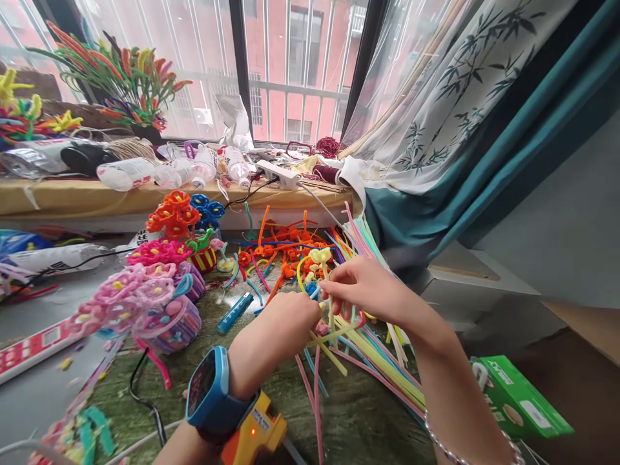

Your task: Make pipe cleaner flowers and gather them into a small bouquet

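My right hand (361, 287) pinches the stem of a pale yellow pipe-cleaner flower (320, 256), whose head stands upright above the fingers. Close beside it on the left is my left hand (290, 320), its fingers curled and turned away, so anything inside them is hidden. Below the hands, a bundle of long yellow, pink and blue pipe cleaners (387, 368) lies across the dark green tabletop (358, 420). Orange pipe-cleaner pieces (288, 252) are scattered behind the hands. A blue glue stick or lighter (235, 313) rests left of them.
Finished pipe-cleaner flower pots (169, 323) stand at the left. A yellow and orange glue gun (259, 429) with a lit red light lies under my left wrist. A green box (526, 394) is at the right. Bottles and a power strip (277, 173) line the windowsill.
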Tool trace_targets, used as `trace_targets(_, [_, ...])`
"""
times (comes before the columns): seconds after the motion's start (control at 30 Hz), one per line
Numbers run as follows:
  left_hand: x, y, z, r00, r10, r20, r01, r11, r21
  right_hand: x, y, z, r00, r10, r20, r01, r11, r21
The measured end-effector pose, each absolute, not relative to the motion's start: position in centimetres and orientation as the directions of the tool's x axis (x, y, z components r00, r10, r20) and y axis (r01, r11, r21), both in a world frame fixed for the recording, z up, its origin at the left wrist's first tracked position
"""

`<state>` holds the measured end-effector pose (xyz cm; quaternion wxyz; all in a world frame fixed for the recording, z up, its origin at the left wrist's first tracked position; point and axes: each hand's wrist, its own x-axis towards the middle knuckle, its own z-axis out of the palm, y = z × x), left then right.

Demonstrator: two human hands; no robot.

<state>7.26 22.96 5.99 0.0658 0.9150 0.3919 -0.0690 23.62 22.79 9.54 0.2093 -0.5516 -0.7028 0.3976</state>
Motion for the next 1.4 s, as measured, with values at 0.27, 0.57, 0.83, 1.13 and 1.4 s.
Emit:
trace_targets(0.27, [7.4,22.7,5.5,0.699,0.708,-0.105,0.714,-0.7,0.032,24.0,22.9,9.1,-0.293,0.946,-0.14,0.608,0.071,-0.791])
trace_targets(0.57, [4.4,21.7,9.2,0.585,0.809,-0.059,0.808,-0.587,-0.04,24.9,21.4,10.4,-0.366,0.912,-0.187,0.568,0.06,-0.821])
trace_targets(0.83, [0.8,14.7,10.6,0.487,0.873,-0.013,0.873,-0.487,-0.002,23.4,17.9,6.1,-0.147,0.988,-0.057,0.614,0.046,-0.788])
trace_targets(1.13, [2.9,6.0,0.7,0.249,0.914,0.32,0.903,-0.339,0.265,23.2,14.2,-0.3,0.057,0.987,-0.149,0.668,-0.149,-0.729])
trace_targets(1.4, [8.0,6.2,-0.7,0.444,0.838,0.319,0.851,-0.506,0.145,21.6,13.2,-0.3,0.045,0.997,-0.057,0.804,-0.071,-0.591])
